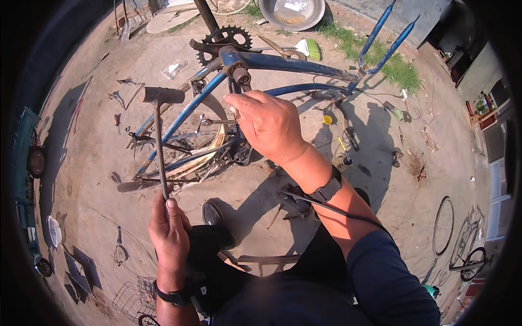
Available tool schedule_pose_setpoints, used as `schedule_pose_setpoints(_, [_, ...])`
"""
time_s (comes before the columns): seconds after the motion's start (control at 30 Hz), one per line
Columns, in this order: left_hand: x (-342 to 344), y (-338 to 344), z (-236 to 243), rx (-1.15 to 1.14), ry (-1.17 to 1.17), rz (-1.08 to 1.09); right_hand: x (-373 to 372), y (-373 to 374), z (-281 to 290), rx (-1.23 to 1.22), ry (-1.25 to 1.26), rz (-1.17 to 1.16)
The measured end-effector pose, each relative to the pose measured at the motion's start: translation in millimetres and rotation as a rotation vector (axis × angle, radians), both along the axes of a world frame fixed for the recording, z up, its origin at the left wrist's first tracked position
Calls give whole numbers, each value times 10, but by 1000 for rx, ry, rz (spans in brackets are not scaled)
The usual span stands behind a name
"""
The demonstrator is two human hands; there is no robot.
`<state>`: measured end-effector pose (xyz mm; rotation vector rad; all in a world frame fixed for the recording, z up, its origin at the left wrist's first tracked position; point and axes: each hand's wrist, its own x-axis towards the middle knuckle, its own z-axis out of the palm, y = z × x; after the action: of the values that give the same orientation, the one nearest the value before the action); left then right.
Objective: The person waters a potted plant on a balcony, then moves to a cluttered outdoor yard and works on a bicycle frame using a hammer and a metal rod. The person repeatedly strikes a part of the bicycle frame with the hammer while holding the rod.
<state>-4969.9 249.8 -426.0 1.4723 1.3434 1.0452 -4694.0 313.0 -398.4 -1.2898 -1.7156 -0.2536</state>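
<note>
Gripping a long-handled hammer with a dark cylindrical head (159, 127), left hand (169, 228) clamped low on the slim handle, head up and away from the body, apart from the bike. Right hand (272, 126) right at the rusty bottom-bracket shell (238, 69) of a scuffed blue metal bicycle frame (296, 64), fingers curled in; can't tell whether they're clamped on anything, since the palm side is hidden. Frame sits ahead of the person, two bare blue prongs pointing up at its far right end. Black toothed chainring (246, 39) just beyond the shell. Dark watch (326, 189) on right wrist, black band (173, 297) on left. On the concrete ground (255, 214): orange-handled screwdriver (117, 120) left of the hammer, clear plastic bag (174, 69) farther out, small round yellow lid-like piece (327, 120) right of the right hand. Green-and-white bristled broom head (312, 49) beyond the frame, wide grey metal basin (266, 12) at top. Thin black tyre (436, 233) lying far right, well apart from both hands.
</note>
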Motion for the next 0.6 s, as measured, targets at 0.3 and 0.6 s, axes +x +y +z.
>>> schedule_pose_setpoints(0.3, [59, -109, -278, -112, -36, -62, -56, 161, -108, 102, -284, -92])
schedule_pose_setpoints(0.6, [84, -70, -390, -117, -42, -61, -79, 246, -97, 13, -226, -158])
